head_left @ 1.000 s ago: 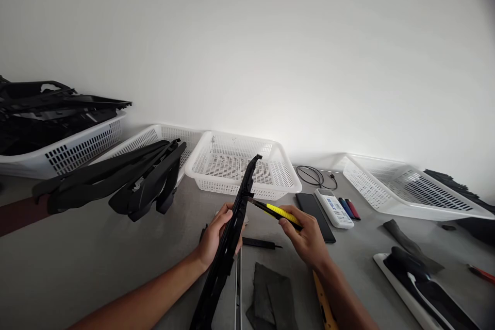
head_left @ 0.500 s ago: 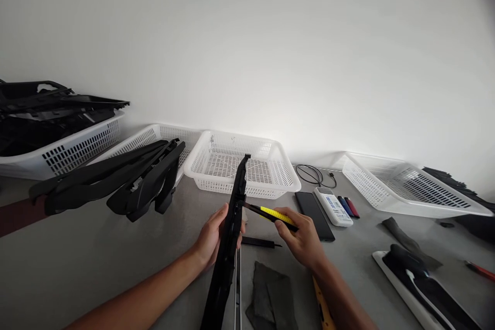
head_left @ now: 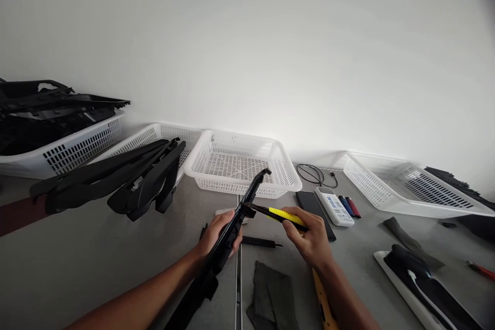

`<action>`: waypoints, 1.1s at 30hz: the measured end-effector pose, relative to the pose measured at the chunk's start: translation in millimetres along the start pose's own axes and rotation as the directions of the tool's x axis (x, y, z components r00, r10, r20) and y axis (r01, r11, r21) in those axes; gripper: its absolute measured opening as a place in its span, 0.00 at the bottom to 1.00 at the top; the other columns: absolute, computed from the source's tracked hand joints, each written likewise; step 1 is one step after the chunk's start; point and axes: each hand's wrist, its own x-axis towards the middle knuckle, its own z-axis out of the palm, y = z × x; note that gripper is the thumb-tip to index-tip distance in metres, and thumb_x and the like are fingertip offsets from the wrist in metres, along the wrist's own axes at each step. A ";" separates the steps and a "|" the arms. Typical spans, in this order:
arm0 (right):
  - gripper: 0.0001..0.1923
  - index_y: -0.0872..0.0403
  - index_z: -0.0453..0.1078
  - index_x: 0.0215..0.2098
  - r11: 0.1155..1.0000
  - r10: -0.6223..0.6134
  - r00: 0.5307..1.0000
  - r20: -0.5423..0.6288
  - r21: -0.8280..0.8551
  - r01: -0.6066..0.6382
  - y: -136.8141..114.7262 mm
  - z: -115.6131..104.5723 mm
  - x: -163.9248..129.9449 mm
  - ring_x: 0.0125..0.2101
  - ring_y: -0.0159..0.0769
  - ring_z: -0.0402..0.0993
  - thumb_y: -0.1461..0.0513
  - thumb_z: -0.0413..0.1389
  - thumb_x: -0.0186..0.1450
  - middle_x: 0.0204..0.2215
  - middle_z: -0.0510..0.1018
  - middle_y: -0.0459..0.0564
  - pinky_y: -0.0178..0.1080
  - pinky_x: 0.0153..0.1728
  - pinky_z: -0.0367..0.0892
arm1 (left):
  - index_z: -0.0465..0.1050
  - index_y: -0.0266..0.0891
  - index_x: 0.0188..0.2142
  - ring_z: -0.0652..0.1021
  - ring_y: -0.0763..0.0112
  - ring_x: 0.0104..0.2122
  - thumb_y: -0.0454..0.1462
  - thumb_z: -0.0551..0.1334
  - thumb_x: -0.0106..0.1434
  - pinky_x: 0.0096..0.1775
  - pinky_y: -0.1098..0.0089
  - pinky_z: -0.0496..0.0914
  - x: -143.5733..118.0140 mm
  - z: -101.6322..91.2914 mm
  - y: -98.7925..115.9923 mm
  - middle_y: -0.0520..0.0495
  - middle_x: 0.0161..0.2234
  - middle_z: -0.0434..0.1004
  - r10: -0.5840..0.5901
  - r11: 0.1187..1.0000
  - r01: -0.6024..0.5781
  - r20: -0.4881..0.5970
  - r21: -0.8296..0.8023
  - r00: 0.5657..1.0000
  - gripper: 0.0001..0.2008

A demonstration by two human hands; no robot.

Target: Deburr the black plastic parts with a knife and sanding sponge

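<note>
Left hand point(head_left: 217, 234) is wrapped round a long black plastic trim strip point(head_left: 232, 221), gripping it about midway, so the strip slants up and away from the hand with its hooked tip just in front of the white basket point(head_left: 286, 175). Right hand point(head_left: 309, 234) pinches a yellow-and-black utility knife point(head_left: 276, 213), and the knife's tip meets the strip just above the left hand's fingers. Below the two hands, on the grey worktop point(head_left: 77, 263), lie dark felt pieces point(head_left: 270, 294) and a thin black stick point(head_left: 261, 242). Beyond the right hand sit a black phone point(head_left: 309, 201) and a white power bank point(head_left: 334, 207), side by side. Off past the left hand, a pile of black trim parts point(head_left: 116, 178) hangs out of another basket.
</note>
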 end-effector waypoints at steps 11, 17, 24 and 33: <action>0.22 0.50 0.79 0.30 1.000 -0.016 1.000 0.021 -0.008 0.016 19.1 -12.8 4.8 0.31 0.44 0.71 0.42 0.63 0.66 0.28 0.81 0.53 0.42 0.32 0.65 | 0.73 0.38 0.24 0.63 0.76 0.10 0.56 0.57 0.70 0.14 0.74 0.56 -5.7 -0.7 6.9 0.51 0.14 0.69 -0.078 0.995 0.074 0.077 0.060 0.994 0.28; 0.23 0.50 0.78 0.28 1.000 -0.029 0.998 0.063 -0.005 0.029 15.9 -15.3 7.1 0.30 0.43 0.71 0.41 0.63 0.66 0.27 0.81 0.52 0.43 0.33 0.64 | 0.74 0.36 0.21 0.64 0.75 0.09 0.55 0.56 0.71 0.13 0.72 0.56 -4.3 -1.2 5.3 0.48 0.13 0.68 -0.068 0.992 0.056 0.096 0.115 0.993 0.31; 0.23 0.51 0.79 0.30 0.998 0.054 0.998 -0.024 -0.010 -0.054 12.1 -5.1 6.0 0.28 0.40 0.71 0.42 0.62 0.68 0.27 0.80 0.50 0.39 0.30 0.63 | 0.78 0.35 0.32 0.65 0.73 0.11 0.56 0.55 0.69 0.15 0.73 0.59 -4.6 -2.2 5.9 0.51 0.14 0.69 -0.082 0.996 0.078 0.083 0.046 0.993 0.27; 0.27 0.55 0.77 0.29 0.990 0.136 0.990 0.045 0.027 -0.138 7.9 4.6 5.1 0.22 0.33 0.61 0.42 0.58 0.70 0.20 0.70 0.45 0.36 0.23 0.55 | 0.76 0.35 0.45 0.63 0.73 0.10 0.55 0.54 0.69 0.15 0.73 0.59 -7.7 1.4 2.5 0.52 0.15 0.71 -0.066 0.997 0.063 0.092 0.040 0.994 0.26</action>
